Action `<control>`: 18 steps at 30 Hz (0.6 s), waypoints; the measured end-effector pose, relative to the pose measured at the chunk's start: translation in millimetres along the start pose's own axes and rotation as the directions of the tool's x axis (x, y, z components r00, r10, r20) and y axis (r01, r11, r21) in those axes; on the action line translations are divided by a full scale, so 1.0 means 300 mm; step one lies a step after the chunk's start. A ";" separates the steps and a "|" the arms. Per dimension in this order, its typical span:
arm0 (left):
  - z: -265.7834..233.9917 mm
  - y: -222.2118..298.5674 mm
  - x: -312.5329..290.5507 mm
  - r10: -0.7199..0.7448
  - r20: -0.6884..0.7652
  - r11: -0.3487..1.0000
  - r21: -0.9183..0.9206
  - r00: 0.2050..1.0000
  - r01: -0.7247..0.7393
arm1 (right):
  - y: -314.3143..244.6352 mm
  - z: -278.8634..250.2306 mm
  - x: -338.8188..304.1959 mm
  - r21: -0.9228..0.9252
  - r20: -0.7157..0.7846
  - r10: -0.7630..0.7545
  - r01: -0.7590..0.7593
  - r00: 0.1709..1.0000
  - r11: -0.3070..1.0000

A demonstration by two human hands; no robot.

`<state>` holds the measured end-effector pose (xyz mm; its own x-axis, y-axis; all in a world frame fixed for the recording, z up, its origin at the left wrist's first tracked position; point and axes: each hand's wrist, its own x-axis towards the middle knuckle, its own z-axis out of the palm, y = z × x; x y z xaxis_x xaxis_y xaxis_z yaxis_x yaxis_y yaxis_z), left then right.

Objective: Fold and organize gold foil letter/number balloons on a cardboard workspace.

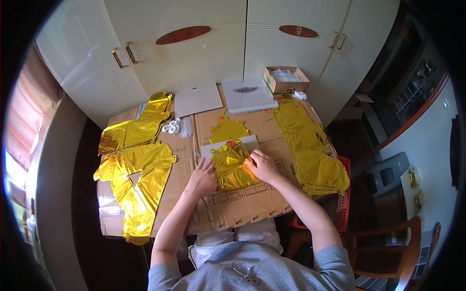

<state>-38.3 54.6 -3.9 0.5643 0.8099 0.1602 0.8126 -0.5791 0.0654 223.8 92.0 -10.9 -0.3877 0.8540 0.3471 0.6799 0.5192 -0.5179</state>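
In front of me, a folded gold foil balloon [232, 175] lies over a pale card [250, 141], with a red dot near its upper edge. My left hand [203, 178] grips the left side of the foil, its fingers along the card's edge. On the other side my right hand [264, 167] is closed, pinching the creased foil between thumb and fingers. Just beyond the card another piece of gold foil [229, 129] lies flat, also with a red dot; whether it joins the held balloon I cannot tell.
A cardboard surface [187, 169] carries several flat gold foil balloons [308, 150] at both sides. White rings [171, 127] and pale sticks [186, 127] lie left of centre. Farther back are a grey sheet [198, 100], a clear bag [248, 96] and a small box [286, 80]. A chair [410, 242] stands right.
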 end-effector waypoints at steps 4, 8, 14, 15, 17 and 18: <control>-0.134 0.211 -0.097 -0.173 -0.261 0.966 0.142 0.950 0.215 | 0.012 0.004 -0.003 -0.013 -0.023 0.006 -0.006 1.000 1.000; -0.082 0.429 -0.161 0.022 -0.167 0.986 -0.160 0.986 -0.049 | -0.012 0.008 -0.018 -0.020 -0.012 -0.007 0.007 1.000 1.000; -0.049 0.536 -0.222 -0.018 -0.002 0.995 -0.094 1.000 0.017 | -0.069 0.005 -0.134 0.012 -0.016 -0.007 0.007 1.000 1.000; -0.048 0.539 -0.229 -0.023 0.006 0.997 -0.077 1.000 0.023 | -0.074 0.000 -0.151 0.010 0.001 0.008 -0.008 1.000 1.000; -0.045 0.540 -0.238 -0.034 0.016 0.998 -0.053 0.999 0.034 | -0.088 -0.010 -0.165 0.013 0.011 0.020 -0.020 1.000 1.000; -0.040 0.537 -0.243 -0.039 0.020 0.998 -0.047 0.999 0.040 | -0.092 -0.011 -0.168 0.019 0.005 0.020 -0.020 1.000 1.000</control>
<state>49.8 -98.7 6.9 0.5351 0.8334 0.1383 0.8266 -0.5503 0.1177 226.6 34.6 -11.4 -0.3767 0.8644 0.3330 0.6757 0.5023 -0.5395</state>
